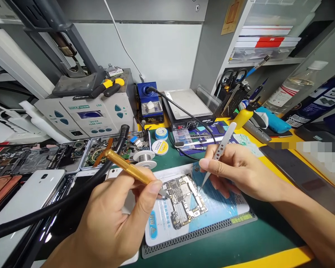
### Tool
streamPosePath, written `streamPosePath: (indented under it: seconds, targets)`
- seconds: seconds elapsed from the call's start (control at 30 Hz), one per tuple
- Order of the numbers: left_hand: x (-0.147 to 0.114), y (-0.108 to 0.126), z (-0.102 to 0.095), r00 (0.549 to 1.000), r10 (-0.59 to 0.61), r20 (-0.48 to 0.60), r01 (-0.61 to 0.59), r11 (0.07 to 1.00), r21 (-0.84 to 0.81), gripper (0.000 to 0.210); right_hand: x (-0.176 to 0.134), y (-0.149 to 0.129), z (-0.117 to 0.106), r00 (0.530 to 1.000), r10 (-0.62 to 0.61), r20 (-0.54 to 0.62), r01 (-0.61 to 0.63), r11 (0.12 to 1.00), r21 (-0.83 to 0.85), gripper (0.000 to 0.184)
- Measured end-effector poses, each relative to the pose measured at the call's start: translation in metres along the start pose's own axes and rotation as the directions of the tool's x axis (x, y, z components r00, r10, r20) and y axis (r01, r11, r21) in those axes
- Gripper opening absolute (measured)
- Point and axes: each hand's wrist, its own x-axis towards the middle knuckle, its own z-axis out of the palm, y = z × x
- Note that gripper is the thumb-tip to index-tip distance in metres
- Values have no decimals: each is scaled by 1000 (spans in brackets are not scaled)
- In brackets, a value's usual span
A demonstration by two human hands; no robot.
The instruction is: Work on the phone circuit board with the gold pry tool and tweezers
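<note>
A phone circuit board (184,199) lies on a pale blue work mat (223,208) in front of me. My left hand (117,219) grips a gold-handled tool (128,169); its metal tip touches the board's left edge. My right hand (240,171) pinches silver tweezers (217,154), whose point meets the board's upper right edge. A thick black hose (58,206) crosses under my left hand.
A grey rework station (86,115), a blue soldering stand (149,102) and a hot plate (188,104) stand at the back. Phone parts and a white phone (30,193) crowd the left. Solder spool (145,158), flux tins, a tool cup (234,96) and a dark slab (301,175) lie around.
</note>
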Motion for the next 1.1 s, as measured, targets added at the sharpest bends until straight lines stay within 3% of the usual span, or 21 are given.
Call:
streamPosePath:
  seconds: [0.2,0.4,0.6,0.73,0.97,1.1]
  targets:
    - [-4,4,1,999,-32,-7,33,988,149,14,1,3,-1,1000,21,-14,-20,998,61,33]
    - [-12,13,5,980,-173,-100,194,946,259,19,-1,3,4,999,13,-37,-12,1000,14,39]
    - [-3,5,1,999,44,-31,-36,974,225,24,-1,1,9,999,-47,-26,47,998,-30,44]
    - [1,2,-1,996,87,31,-92,964,248,21,0,0,9,999,-43,-8,43,999,-22,37]
    - [-6,8,8,995,-59,-79,74,977,198,31,0,-2,9,1000,-31,2,31,999,-30,40]
    - [-4,6,5,1000,22,-7,-20,985,174,20,0,0,9,999,-33,5,33,998,-51,46]
